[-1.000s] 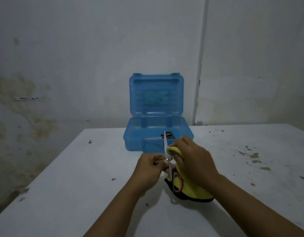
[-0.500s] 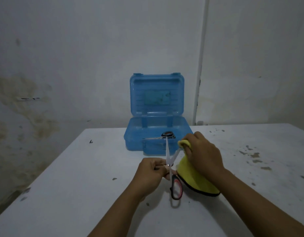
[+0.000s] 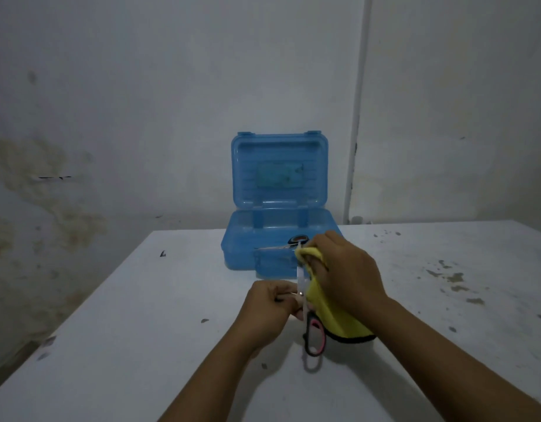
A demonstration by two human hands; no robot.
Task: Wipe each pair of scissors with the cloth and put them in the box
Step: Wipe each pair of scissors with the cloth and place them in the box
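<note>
On the white table [image 3: 141,345], in front of the open blue box [image 3: 242,257], the scissors [image 3: 313,336] are being gripped by the left hand [image 3: 267,310] while the blade, likely sharp, is being pinched in the yellow cloth [image 3: 333,318] by the right hand [image 3: 347,271], so a finger could be getting cut if the cloth is slipping.

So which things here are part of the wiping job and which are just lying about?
Job: scissors in left hand; cloth in right hand; box; second scissors inside it.
Lying about: table, wall pipe.
</note>
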